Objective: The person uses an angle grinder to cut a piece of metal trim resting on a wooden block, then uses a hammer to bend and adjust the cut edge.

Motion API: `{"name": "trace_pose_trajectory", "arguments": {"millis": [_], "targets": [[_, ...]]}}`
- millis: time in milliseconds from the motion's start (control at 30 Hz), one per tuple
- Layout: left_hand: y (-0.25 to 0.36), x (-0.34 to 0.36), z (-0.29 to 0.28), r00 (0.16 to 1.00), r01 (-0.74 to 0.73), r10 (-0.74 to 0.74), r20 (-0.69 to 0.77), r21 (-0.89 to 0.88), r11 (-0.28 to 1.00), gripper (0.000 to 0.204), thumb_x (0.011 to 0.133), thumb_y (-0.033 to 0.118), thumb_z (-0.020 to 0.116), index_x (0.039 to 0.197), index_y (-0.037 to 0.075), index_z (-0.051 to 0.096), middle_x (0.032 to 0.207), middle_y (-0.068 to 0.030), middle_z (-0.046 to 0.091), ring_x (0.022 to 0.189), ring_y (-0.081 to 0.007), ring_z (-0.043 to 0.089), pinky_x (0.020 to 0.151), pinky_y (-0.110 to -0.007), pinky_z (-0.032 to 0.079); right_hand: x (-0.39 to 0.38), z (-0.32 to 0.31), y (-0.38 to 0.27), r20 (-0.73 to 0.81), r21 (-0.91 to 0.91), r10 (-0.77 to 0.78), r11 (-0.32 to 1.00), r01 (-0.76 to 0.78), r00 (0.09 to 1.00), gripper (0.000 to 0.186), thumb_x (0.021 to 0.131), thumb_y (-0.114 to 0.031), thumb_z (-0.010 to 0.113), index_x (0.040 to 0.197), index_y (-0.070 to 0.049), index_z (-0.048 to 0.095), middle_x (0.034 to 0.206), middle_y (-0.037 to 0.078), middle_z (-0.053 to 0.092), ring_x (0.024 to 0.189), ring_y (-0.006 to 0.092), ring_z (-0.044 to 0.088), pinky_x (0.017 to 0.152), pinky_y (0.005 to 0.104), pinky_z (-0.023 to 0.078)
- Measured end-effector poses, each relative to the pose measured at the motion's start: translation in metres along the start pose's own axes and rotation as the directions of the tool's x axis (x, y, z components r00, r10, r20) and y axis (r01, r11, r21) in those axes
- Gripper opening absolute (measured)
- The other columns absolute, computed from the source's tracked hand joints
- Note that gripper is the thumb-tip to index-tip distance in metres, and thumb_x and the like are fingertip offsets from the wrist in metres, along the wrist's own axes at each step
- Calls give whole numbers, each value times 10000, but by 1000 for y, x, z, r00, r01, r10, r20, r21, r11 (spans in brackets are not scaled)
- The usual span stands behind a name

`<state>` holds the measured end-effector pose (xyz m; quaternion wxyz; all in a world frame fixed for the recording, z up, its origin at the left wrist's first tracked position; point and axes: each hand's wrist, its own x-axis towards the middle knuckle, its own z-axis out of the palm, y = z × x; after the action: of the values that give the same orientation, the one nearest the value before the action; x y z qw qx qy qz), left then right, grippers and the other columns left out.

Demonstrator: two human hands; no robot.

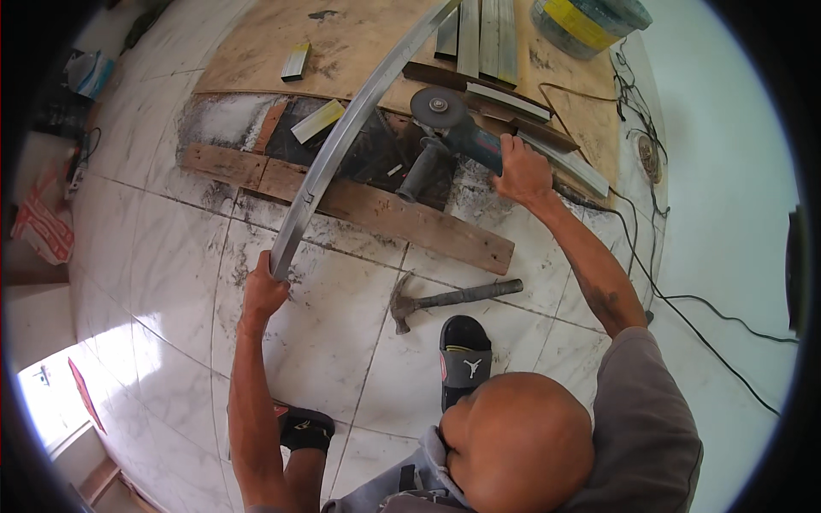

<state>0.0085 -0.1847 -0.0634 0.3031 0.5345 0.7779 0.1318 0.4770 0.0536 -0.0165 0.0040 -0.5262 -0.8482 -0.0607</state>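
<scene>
My left hand (267, 295) is closed round the near end of a long silver metal bar (342, 141). From there the bar slants up and away to the far edge of the view, crossing over a wooden plank (376, 209). An angle grinder (479, 141) is in my right hand (525, 171), the fingers wrapped round its rear body. Its dark disc (438, 106) points toward the bar but looks apart from it, and its side handle sticks out toward me. Whether the disc spins I cannot tell. A claw hammer (453, 297) lies on the tiles between my hands.
A worn plywood sheet (248, 51) carries several metal tubes (487, 43), a short offcut (296, 61) and a bucket (581, 30) with a yellow band. Another offcut (317, 121) lies behind the plank. Dark cables (637, 248) trail along the right. My sandal (466, 359) is near the hammer.
</scene>
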Motion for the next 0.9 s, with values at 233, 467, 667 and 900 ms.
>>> {"name": "trace_pose_trajectory", "arguments": {"millis": [233,467,667,900], "targets": [[6,28,-40,939,125,-53,339,-192,973,415,724,94,607,1117,-39,638,751,-109,678,657,-192,659,647,-349,531,6,12,8,9,-34,-35,999,36,999,662,695,-269,846,1193,-9,497,1026,159,620,932,324,698,748,430,597],[-9,35,-35,940,147,-68,334,-218,965,239,730,131,691,880,-55,686,748,-107,710,685,-172,691,684,-308,547,14,5,7,85,18,42,999,-43,996,639,725,-249,822,1212,-8,486,1081,176,610,975,358,684,767,448,596],[-18,31,-36,947,143,-89,310,-158,977,221,748,132,681,863,-57,672,739,-98,707,679,-170,683,676,-318,544,21,14,11,54,17,8,1000,-9,998,643,740,-245,811,1232,-5,475,1099,179,608,978,370,677,767,465,589],[-7,26,-29,986,19,-12,168,-43,999,316,757,156,627,994,-51,665,727,-162,688,650,-249,678,677,-389,537,13,4,15,67,149,66,986,-75,996,622,745,-260,780,1257,-21,521,1124,210,636,963,395,679,789,488,560]]}}
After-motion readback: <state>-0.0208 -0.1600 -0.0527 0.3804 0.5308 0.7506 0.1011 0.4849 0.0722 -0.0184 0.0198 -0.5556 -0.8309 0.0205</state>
